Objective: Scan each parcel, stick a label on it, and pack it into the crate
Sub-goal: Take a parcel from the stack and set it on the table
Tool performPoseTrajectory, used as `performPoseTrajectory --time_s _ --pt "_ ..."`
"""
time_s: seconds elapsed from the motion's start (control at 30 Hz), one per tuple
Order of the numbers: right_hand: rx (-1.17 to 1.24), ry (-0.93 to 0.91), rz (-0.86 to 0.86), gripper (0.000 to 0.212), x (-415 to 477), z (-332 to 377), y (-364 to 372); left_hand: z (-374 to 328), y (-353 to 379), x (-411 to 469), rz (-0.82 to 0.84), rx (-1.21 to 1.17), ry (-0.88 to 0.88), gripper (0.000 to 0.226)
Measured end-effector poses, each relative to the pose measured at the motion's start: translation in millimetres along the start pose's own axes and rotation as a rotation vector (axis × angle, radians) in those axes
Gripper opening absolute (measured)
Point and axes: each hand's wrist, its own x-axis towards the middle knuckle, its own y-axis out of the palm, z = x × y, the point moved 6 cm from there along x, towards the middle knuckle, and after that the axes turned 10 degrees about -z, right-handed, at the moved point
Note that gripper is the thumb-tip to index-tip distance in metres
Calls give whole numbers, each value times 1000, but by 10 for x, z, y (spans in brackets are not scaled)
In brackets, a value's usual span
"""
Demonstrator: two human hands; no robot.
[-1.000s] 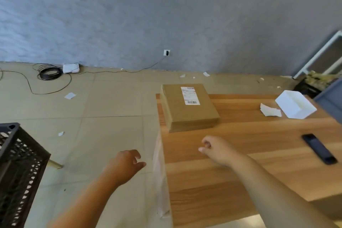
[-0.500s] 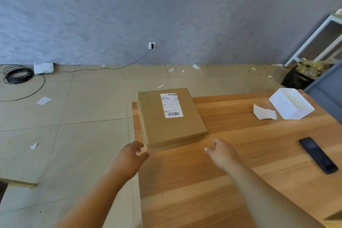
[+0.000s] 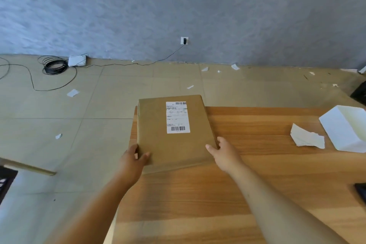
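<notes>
Head view: left hand [image 3: 131,159] and right hand [image 3: 222,151], fingers grasping the labelled parcel's [image 3: 158,136] near corners on the surface [image 3: 247,184]; label stack [image 3: 307,138] well right.

Label [image 3: 177,117] text too small; dark object [image 3: 360,192] cut off at right edge.
</notes>
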Motion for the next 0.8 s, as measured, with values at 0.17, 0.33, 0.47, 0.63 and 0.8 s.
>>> performPoseTrajectory --time_s 0.17,0.33,0.47,0.63,0.8 --pt "-58 -90 -44 45 119 -258 -405 -170 250 -445 -143 -50 -7 35" --pt "-55 -78 -84 40 41 -779 -913 -390 640 -956 -117 -100 -9 34" --pt "-76 -36 -132 38 -82 -1258 -1267 -535 993 -1270 -42 -96 -12 31" --pt "-114 57 -177 35 -279 -1771 -1517 -572 1349 -1511 66 1 -19 32" --pt "-212 156 -105 42 -419 -2035 -1564 -510 1499 -1603 155 119 25 27"
